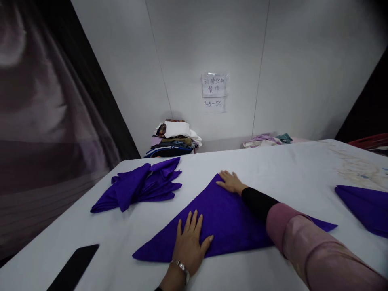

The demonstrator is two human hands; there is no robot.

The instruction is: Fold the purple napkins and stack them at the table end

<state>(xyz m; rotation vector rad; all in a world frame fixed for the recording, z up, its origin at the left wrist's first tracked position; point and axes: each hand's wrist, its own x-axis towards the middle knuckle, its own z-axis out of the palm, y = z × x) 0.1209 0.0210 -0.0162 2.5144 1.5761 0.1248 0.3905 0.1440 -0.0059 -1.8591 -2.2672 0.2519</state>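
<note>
A purple cloth napkin (pixel 230 222) lies folded into a triangle on the white table, its peak pointing away from me. My left hand (pixel 190 242), with a bracelet at the wrist, rests flat with spread fingers on the napkin's near edge, left of its middle. At the far peak lies my right hand (pixel 230 182), fingers stretched out and touching the cloth. My right forearm, in a black cuff and pink sleeve, crosses over the napkin and hides part of its right side.
Loose purple napkins (pixel 139 186) are heaped at the left. Another folded purple cloth (pixel 366 208) lies at the right edge. A black flat object (pixel 74 268) is at the near left. Stacked clothes (pixel 174 139) stand behind the table (pixel 303 161), below a wall sign (pixel 214 92).
</note>
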